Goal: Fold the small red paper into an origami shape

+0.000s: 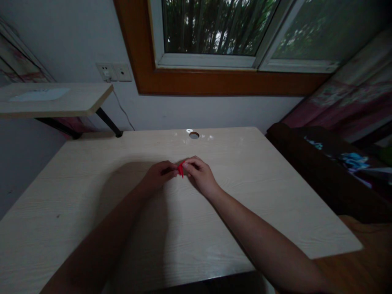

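A small red piece (181, 170), perhaps folded paper, sits between my two hands at the middle of a pale wooden desk (92, 196). My left hand (159, 175) pinches it from the left with curled fingers. My right hand (199, 173) pinches it from the right, fingers bent over its top. Both hands rest low over the desk top. Most of the red piece is hidden by my fingers.
A round cable hole (194, 135) lies near the desk's far edge. A raised side shelf (52, 100) stands at the left, with wall sockets (114, 72) and a cord behind it. A window (226, 32) is above. A dark cabinet (330, 171) with clutter borders the right.
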`<state>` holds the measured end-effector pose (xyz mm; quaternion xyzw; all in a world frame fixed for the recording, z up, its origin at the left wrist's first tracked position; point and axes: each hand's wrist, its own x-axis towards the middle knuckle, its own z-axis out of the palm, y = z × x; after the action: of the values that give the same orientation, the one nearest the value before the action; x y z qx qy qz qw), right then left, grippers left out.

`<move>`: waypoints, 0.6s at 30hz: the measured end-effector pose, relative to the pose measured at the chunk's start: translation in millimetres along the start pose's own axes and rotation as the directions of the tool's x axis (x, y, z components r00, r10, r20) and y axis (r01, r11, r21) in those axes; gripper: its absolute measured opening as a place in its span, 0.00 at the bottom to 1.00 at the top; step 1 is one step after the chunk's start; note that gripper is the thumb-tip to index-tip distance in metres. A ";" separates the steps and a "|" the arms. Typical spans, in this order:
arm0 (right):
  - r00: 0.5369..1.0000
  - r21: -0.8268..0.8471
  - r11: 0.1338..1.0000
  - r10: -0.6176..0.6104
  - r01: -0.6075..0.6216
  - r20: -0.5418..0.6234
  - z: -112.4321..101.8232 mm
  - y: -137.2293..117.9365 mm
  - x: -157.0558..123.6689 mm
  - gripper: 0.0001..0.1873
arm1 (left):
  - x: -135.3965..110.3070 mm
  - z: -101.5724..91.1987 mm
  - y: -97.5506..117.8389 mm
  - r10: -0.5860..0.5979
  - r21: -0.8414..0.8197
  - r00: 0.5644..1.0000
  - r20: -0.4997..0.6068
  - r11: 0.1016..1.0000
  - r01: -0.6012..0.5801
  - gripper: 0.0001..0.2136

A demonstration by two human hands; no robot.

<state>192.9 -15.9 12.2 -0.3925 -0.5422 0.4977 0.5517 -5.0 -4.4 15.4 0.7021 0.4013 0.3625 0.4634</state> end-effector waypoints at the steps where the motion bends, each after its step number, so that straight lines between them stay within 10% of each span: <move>1: 1.000 -0.006 1.000 0.003 -0.003 -0.001 0.1 -0.4 0.1 0.10 | -0.2 -0.2 0.4 0.007 0.010 1.000 0.003 1.000 -0.007 0.11; 18: 0.996 -0.016 0.999 0.052 -0.051 0.073 0.2 -3.2 -1.1 0.13 | 1.4 1.5 -3.7 0.123 0.089 0.989 -0.078 0.989 -0.116 0.04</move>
<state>193.1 -17.6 15.1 -0.3918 -0.5550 0.5221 0.5157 -4.0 -2.7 11.6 0.7281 0.3924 0.4011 0.3937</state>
